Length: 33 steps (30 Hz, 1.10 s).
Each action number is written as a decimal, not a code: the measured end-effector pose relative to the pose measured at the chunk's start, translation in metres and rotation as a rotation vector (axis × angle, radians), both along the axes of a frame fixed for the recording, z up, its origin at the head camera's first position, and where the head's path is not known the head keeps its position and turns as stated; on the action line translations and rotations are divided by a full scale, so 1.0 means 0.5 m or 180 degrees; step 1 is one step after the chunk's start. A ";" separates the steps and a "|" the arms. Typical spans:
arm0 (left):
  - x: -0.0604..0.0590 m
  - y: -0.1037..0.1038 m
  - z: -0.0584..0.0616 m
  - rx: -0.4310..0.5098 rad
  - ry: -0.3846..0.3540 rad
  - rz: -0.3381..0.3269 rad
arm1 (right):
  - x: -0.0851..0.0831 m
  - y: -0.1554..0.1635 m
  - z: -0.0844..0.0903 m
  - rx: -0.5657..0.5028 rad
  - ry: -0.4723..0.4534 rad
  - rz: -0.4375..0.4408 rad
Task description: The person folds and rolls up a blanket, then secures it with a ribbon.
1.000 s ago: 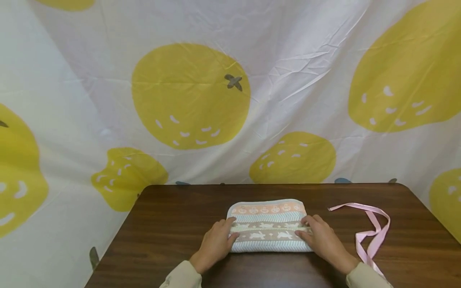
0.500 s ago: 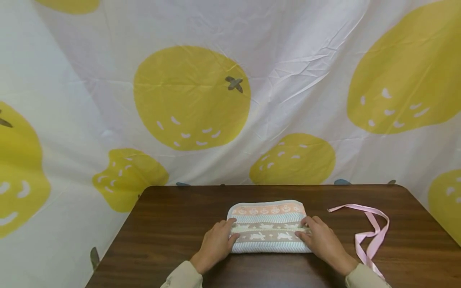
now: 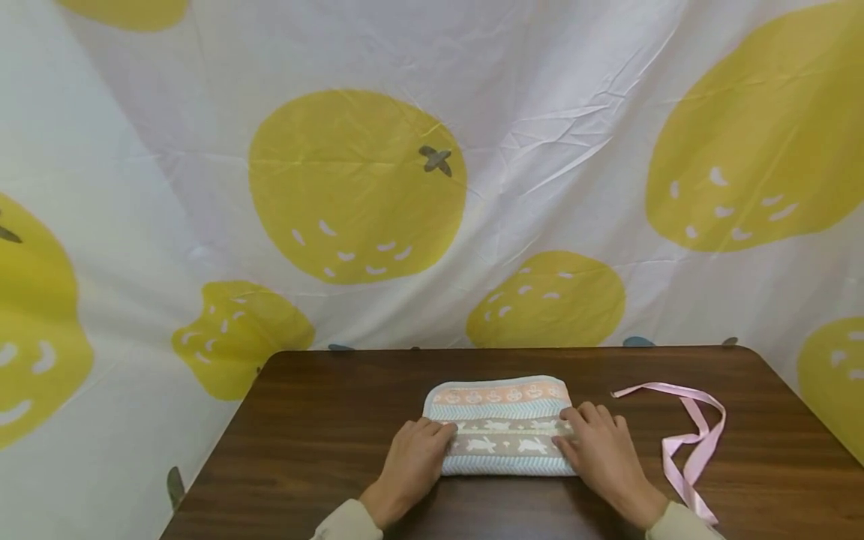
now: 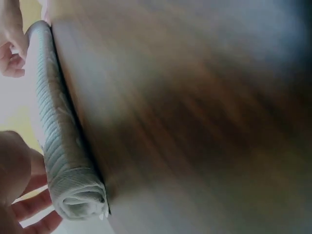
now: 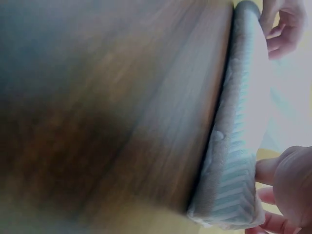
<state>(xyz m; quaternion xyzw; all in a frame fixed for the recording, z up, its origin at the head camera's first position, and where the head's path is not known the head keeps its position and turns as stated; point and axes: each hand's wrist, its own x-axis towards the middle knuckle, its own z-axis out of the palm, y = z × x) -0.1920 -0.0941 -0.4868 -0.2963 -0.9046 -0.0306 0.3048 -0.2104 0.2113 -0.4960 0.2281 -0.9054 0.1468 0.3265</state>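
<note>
A folded, partly rolled towel (image 3: 502,424) with peach, blue and brown bands and white rabbits lies mid-table near the front edge. My left hand (image 3: 413,459) rests over its left end, fingers laid on top. At the opposite end my right hand (image 3: 599,448) presses down the same way. The left wrist view shows the towel's rolled end (image 4: 78,195) beside my left fingers (image 4: 31,207). In the right wrist view the towel's ribbed edge (image 5: 234,195) lies next to my right fingers (image 5: 280,195). Neither hand visibly wraps round the towel.
A pink ribbon (image 3: 695,442) lies looped on the dark wooden table (image 3: 324,420), right of my right hand. A white sheet printed with yellow fruit (image 3: 358,187) hangs behind the table and covers the whole background.
My left hand has slid rightward onto the towel's left end and now covers it. My right hand has barely shifted. The ribbon lies as before.
</note>
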 end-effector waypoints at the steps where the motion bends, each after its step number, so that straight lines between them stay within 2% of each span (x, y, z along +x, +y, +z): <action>1: 0.002 0.000 0.000 -0.0038 -0.0041 -0.0008 | 0.002 -0.001 0.001 0.0012 0.0057 0.0026; 5: 0.011 -0.002 0.004 -0.0169 -0.0276 -0.0061 | 0.015 -0.005 0.007 0.0074 0.0145 0.0202; 10: 0.018 -0.006 0.015 -0.0150 -0.0540 -0.0185 | 0.031 -0.011 0.008 0.0201 0.0221 0.0596; 14: 0.020 -0.012 0.019 -0.0164 -0.0767 -0.0178 | 0.038 -0.011 -0.001 0.0340 0.0280 0.0737; 21: 0.016 -0.020 0.024 -0.0301 -0.1022 -0.0167 | 0.040 0.002 -0.019 0.0434 0.0006 0.0981; 25: 0.012 -0.023 0.027 -0.0354 -0.1149 -0.0237 | 0.033 0.007 -0.024 0.0459 -0.0061 0.1037; 30: 0.013 -0.026 0.033 -0.0374 -0.1427 -0.0288 | 0.026 0.011 -0.025 0.0515 0.0054 0.1023; 33: 0.014 -0.028 0.031 -0.0422 -0.1431 -0.0286 | 0.021 0.012 -0.027 0.0522 0.0086 0.1003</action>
